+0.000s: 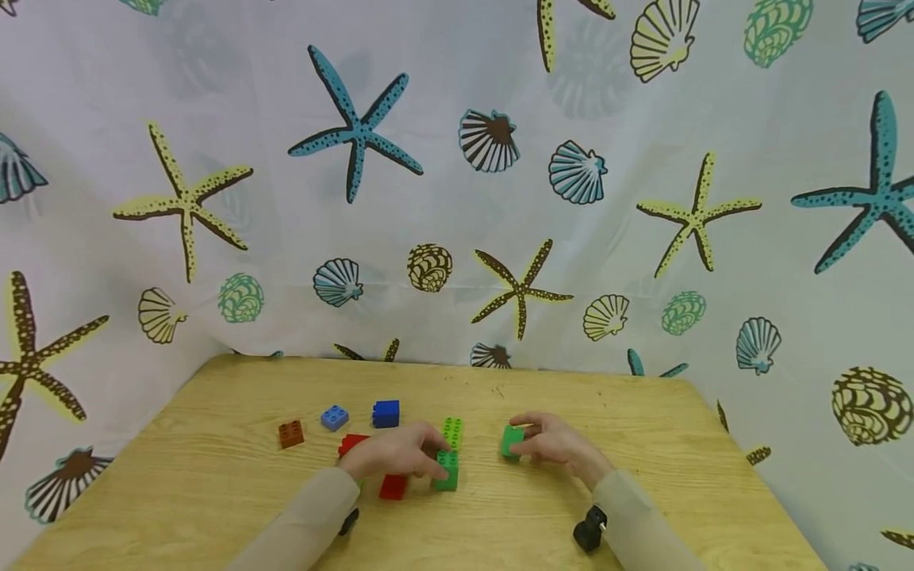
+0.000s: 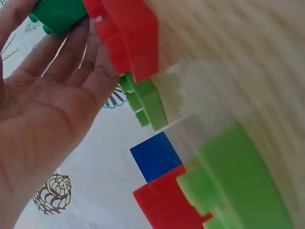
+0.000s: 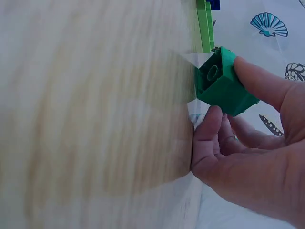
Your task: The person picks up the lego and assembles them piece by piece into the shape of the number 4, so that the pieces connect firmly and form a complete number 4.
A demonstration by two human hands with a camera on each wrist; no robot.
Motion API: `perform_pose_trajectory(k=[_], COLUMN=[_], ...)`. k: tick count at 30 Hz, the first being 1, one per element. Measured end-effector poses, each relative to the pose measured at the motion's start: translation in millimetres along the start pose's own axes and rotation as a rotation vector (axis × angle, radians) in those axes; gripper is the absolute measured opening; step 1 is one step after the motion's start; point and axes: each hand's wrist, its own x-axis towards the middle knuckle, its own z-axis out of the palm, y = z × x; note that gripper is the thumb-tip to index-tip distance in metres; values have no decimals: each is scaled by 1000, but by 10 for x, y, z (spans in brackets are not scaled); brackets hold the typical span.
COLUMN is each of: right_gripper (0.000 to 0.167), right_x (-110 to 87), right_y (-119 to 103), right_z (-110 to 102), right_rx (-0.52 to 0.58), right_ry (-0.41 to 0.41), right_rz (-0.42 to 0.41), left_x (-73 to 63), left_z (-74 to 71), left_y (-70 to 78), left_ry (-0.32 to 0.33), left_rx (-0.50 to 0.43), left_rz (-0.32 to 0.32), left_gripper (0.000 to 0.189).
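Hands (image 1: 405,450) (image 1: 555,441) hold bricks (image 1: 450,479) (image 1: 510,440); right wrist alone shows underside (image 3: 212,73).

head view: green brick (image 1: 510,441) at 5 o'clock, blue brick (image 1: 386,413) 7, brown brick (image 1: 290,434) 8; table (image 1: 643,428) tan woodgrain; curtain (image 1: 428,214) white, starfish-and-shell print

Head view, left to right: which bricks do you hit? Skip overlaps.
Brown brick → light blue brick → dark blue brick → left green brick → right green brick.
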Motion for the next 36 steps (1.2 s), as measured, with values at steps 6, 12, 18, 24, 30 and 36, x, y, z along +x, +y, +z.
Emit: perform_pose_trajectory(k=[6,12,18,24,30,36], right_gripper=[51,50,51,51,49,46], right_x=[-3,-19,-20,-37,-43,-71], right_y=[-28,-74,-70,-61,-47,-18], right_z=[52,94,130,123,124,143], right_rx=[-24,-57,-59,-58,-28,-38], right_ry=[-13,-21,-35,-31,-17,22], right_rz=[-17,-21,-24,-24,-32,-54], left_x=[5,70,178,261,347,434], left_z=[-25,-52,-65,-38,45,150], left_y=[46,85,77,64,145,248], left_ry=[60,161,204,262,299,261], left_rx=[-72,-19,-5,-70,-101,-72], left_rz=[-23,24,77,80,103,191], left_gripper=[44,43,36,45,48,45])
